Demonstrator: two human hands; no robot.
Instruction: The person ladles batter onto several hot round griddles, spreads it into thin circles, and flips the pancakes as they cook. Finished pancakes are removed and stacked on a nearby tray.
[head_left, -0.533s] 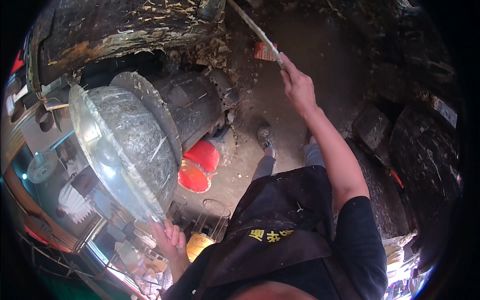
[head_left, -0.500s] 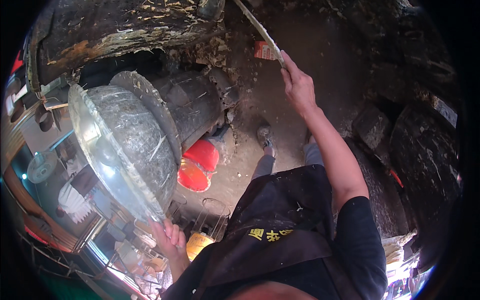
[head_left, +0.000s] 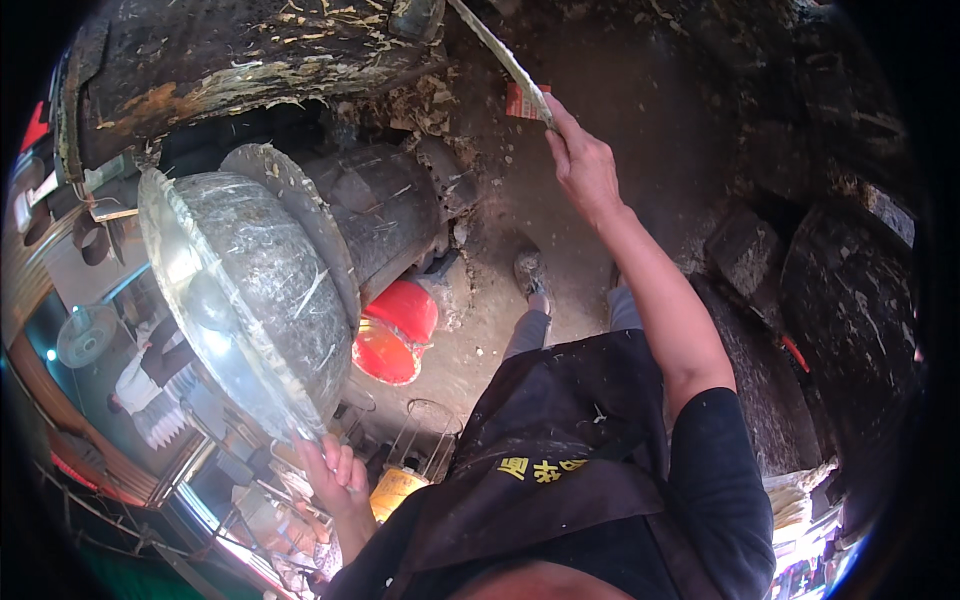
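Observation:
My right hand (head_left: 585,165) is closed round one end of a long, thin pale stick (head_left: 500,57), which reaches up and left past the upper edge. On my left stands a large round grey metal bowl (head_left: 265,255) tipped on its side, its wide flange (head_left: 165,235) crusted with whitish residue. At the lower end of this flange my left hand (head_left: 338,472) has its fingers curled. What they grip there cannot be made out for certain.
Behind the bowl lies a dark cylindrical machine body (head_left: 385,205). A red bucket (head_left: 395,335) and a yellow container (head_left: 398,488) stand on the floor. Dark, flaking machinery (head_left: 250,70) spans the upper left; dark bulky shapes (head_left: 850,310) line the right. Another person (head_left: 140,385) is at the far left.
My right hand and the stick have shifted slightly left. My left hand stays at the flange. At the far left, the other person has changed posture.

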